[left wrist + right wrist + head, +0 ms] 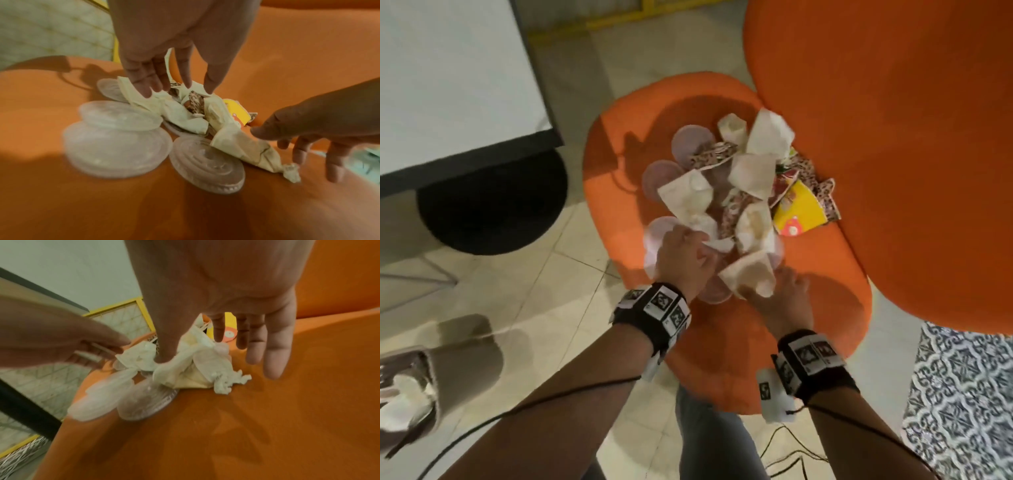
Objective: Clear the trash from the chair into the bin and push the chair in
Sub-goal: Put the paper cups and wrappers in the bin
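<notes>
A pile of trash lies on the seat of the orange chair (726,346): crumpled white paper wrappers (753,178), clear plastic lids (115,146), leopard-print wrappers (712,156) and a yellow carton (799,212). My left hand (688,250) reaches into the near left side of the pile, its straight fingers (148,91) touching a white wrapper (180,120). At the near right side is my right hand (780,291), fingers spread, its thumb pressing a crumpled wrapper (185,369). Neither hand grips anything. The grey bin (438,387) stands on the floor at lower left with white paper inside.
The chair's tall orange backrest (893,154) rises on the right. A white table (448,85) with a round black base (493,209) stands at upper left. A patterned rug (962,411) lies at lower right. Black cables (794,455) trail over the tiled floor near my legs.
</notes>
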{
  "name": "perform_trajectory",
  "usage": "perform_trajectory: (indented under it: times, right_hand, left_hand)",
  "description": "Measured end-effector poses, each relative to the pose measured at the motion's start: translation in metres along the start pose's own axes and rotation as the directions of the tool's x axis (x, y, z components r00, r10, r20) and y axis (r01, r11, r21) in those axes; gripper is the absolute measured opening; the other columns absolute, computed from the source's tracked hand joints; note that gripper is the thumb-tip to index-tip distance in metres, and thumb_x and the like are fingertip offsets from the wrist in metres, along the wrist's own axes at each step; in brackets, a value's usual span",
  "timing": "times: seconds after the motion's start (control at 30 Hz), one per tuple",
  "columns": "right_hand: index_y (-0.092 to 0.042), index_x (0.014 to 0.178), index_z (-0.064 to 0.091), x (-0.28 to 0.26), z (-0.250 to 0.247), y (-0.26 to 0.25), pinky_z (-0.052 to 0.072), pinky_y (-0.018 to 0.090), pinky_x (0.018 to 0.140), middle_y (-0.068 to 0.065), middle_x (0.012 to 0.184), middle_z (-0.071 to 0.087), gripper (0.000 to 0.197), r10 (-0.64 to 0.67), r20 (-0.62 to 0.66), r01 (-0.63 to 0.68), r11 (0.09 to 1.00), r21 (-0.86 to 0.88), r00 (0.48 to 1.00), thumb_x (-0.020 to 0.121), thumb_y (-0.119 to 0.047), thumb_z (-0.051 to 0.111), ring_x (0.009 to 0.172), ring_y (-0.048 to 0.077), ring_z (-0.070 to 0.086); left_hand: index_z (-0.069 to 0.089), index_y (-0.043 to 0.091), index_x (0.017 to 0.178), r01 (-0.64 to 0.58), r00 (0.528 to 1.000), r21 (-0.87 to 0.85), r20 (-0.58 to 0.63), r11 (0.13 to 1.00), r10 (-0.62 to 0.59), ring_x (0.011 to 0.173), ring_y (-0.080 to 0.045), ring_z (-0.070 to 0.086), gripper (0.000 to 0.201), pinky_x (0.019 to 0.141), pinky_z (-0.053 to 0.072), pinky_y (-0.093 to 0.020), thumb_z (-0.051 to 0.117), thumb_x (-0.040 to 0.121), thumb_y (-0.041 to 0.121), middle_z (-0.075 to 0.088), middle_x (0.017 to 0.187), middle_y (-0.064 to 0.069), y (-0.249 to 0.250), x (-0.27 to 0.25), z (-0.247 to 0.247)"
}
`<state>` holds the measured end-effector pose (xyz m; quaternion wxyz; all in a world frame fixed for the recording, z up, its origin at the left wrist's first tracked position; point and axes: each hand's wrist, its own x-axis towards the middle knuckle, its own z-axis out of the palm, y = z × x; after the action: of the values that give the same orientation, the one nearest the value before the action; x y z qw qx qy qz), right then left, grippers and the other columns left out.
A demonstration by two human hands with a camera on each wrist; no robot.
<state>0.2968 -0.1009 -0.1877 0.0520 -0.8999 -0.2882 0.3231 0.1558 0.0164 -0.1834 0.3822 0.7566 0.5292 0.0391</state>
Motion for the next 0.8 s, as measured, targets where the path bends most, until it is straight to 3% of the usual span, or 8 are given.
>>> perform_trajectory:
  times: [0.1,0.23,0.37,0.47,0.53,0.6,0.7,0.8]
  right_hand:
    - [-0.015,0.143,0.027,0.006,0.009,-0.004,0.045,0.043,0.090,0.016,0.136,0.037,0.097,0.024,0.038,-0.023,1.000,-0.013,0.999,0.072,-0.073,0.058,0.120,0.039,0.047]
    - [-0.017,0.143,0.025,0.016,0.018,-0.010,0.047,0.043,0.090,0.017,0.134,0.039,0.083,0.050,0.036,-0.050,0.999,-0.005,0.998,0.080,-0.056,0.063,0.116,0.039,0.050]
    - [-0.019,0.141,0.029,0.021,0.018,-0.011,0.046,0.044,0.095,0.014,0.128,0.041,0.079,0.112,0.060,-0.118,0.988,0.099,0.992,0.078,-0.040,0.072,0.116,0.038,0.048]
    - [-0.021,0.139,0.034,0.023,0.018,-0.007,0.043,0.044,0.098,0.013,0.129,0.041,0.079,0.154,0.115,-0.174,0.966,0.190,0.981,0.073,-0.031,0.077,0.120,0.037,0.044]
    - [-0.021,0.136,0.039,0.025,0.017,-0.004,0.042,0.043,0.100,0.012,0.129,0.040,0.077,0.164,0.140,-0.192,0.956,0.222,0.977,0.071,-0.027,0.079,0.122,0.035,0.043]
    - [-0.021,0.133,0.043,0.026,0.016,0.000,0.043,0.042,0.101,0.010,0.127,0.042,0.074,0.163,0.136,-0.192,0.951,0.241,0.977,0.069,-0.025,0.080,0.120,0.033,0.045]
    - [-0.020,0.128,0.049,0.024,0.010,0.005,0.046,0.043,0.097,0.008,0.123,0.044,0.068,0.144,0.089,-0.165,0.932,0.322,0.986,0.068,-0.023,0.081,0.114,0.030,0.049]
    - [-0.013,0.125,0.054,0.024,-0.004,0.011,0.046,0.034,0.083,0.008,0.119,0.050,0.064,0.143,-0.002,-0.131,0.914,0.384,0.990,0.069,-0.026,0.081,0.106,0.027,0.054]
  left_hand:
    - [0.045,0.019,0.131,-0.072,0.997,0.241,0.001,0.968,0.074,0.128,-0.029,0.033,0.059,0.103,0.034,-0.040,0.065,0.079,0.039,0.037,0.138,-0.008,0.014,0.025,0.011]
    - [0.030,0.025,0.141,-0.175,0.980,0.526,0.169,0.832,0.100,0.133,-0.029,0.029,0.072,0.106,0.027,-0.040,0.063,0.080,0.043,0.033,0.144,-0.008,0.024,0.056,0.020]
    - [0.047,0.016,0.131,-0.296,0.955,0.536,0.153,0.791,0.254,0.100,-0.032,0.056,0.062,0.086,0.041,-0.039,0.056,0.075,0.041,0.063,0.108,-0.012,0.024,0.062,0.018]
    - [0.055,0.011,0.119,-0.354,0.929,0.559,0.114,0.750,0.353,0.072,-0.030,0.060,0.059,0.073,0.048,-0.036,0.064,0.068,0.039,0.065,0.084,-0.011,0.018,0.062,0.016]
    - [0.056,0.008,0.115,-0.380,0.909,0.588,0.092,0.714,0.407,0.061,-0.029,0.061,0.052,0.063,0.051,-0.032,0.057,0.067,0.029,0.064,0.073,-0.012,0.015,0.062,0.013]
    - [0.061,0.003,0.112,-0.414,0.897,0.561,0.116,0.717,0.426,0.056,-0.028,0.062,0.057,0.052,0.051,-0.029,0.069,0.058,0.019,0.064,0.070,-0.014,0.013,0.059,0.007]
    - [0.065,0.002,0.110,-0.367,0.928,0.506,0.140,0.781,0.345,0.060,-0.027,0.065,0.068,0.049,0.050,-0.026,0.085,0.046,0.007,0.068,0.080,-0.013,0.009,0.048,-0.003]
    - [0.062,0.005,0.118,-0.262,0.965,0.302,0.074,0.917,0.251,0.064,-0.020,0.059,0.062,0.057,0.046,-0.017,0.082,0.060,0.001,0.067,0.095,-0.014,0.009,0.035,-0.020]
